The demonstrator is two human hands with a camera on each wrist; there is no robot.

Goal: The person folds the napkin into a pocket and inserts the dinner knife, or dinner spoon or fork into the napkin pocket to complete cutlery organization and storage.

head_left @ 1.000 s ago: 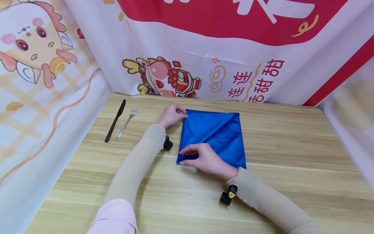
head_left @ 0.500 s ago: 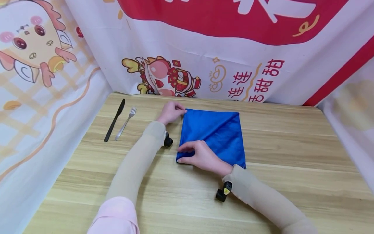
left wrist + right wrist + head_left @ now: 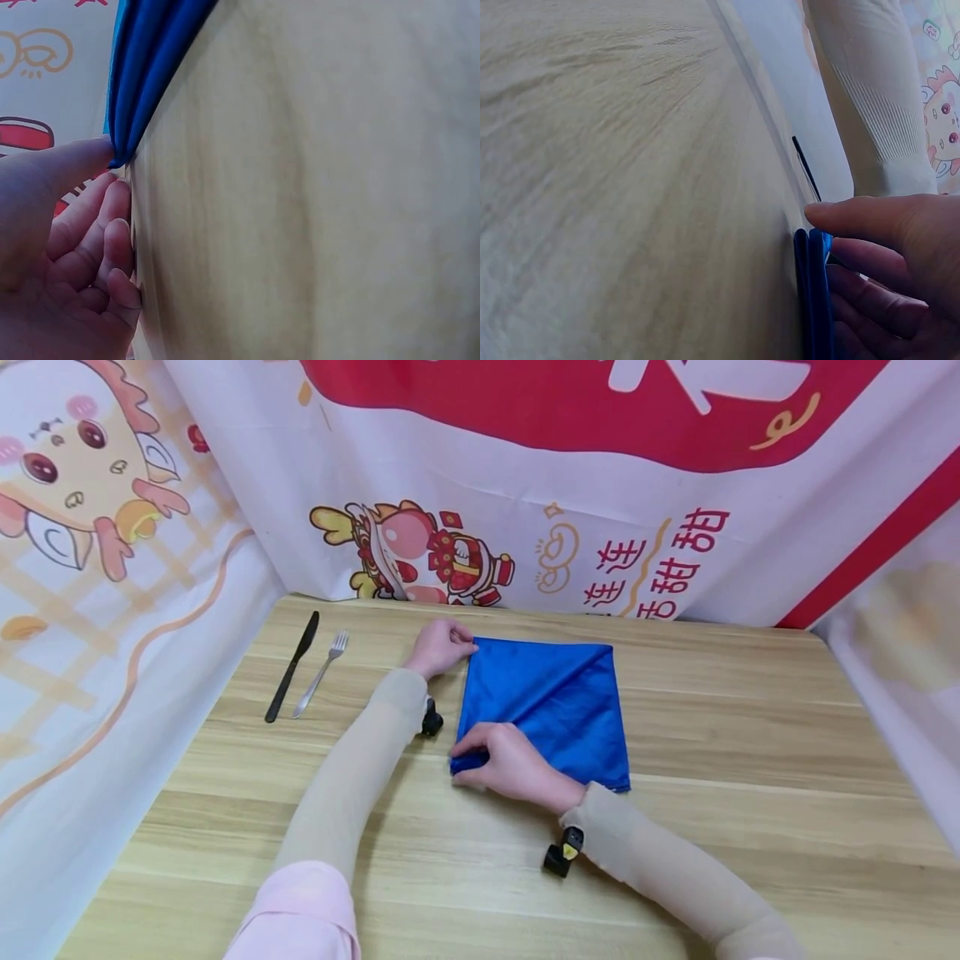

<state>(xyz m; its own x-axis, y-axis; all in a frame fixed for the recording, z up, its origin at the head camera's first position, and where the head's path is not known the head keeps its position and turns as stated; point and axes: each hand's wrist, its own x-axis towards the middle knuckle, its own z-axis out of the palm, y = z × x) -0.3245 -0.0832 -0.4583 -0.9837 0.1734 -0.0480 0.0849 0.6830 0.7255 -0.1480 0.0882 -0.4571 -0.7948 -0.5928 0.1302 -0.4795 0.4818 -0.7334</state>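
Observation:
A folded blue cloth (image 3: 551,693) lies roughly square on the wooden table, with a diagonal crease running to its far right corner. The left hand (image 3: 438,649) pinches its far left corner; in the left wrist view the thumb of the left hand (image 3: 64,240) rests against gathered layers of the cloth (image 3: 154,64). At the near left corner, the right hand (image 3: 517,766) has thumb and fingers around the edge. In the right wrist view, the right hand (image 3: 900,262) holds its thumb at the end of the folded cloth (image 3: 815,300), fingers behind, partly hidden.
A black knife (image 3: 292,667) and a silver fork (image 3: 321,673) lie side by side at the left of the table (image 3: 750,718). Printed white and red fabric (image 3: 465,460) hangs behind the table, and more fabric hangs at both sides.
The right hand has shifted slightly left and toward the near left corner of the cloth. The left hand has moved slightly outward at the far left corner. The view has shifted a little.

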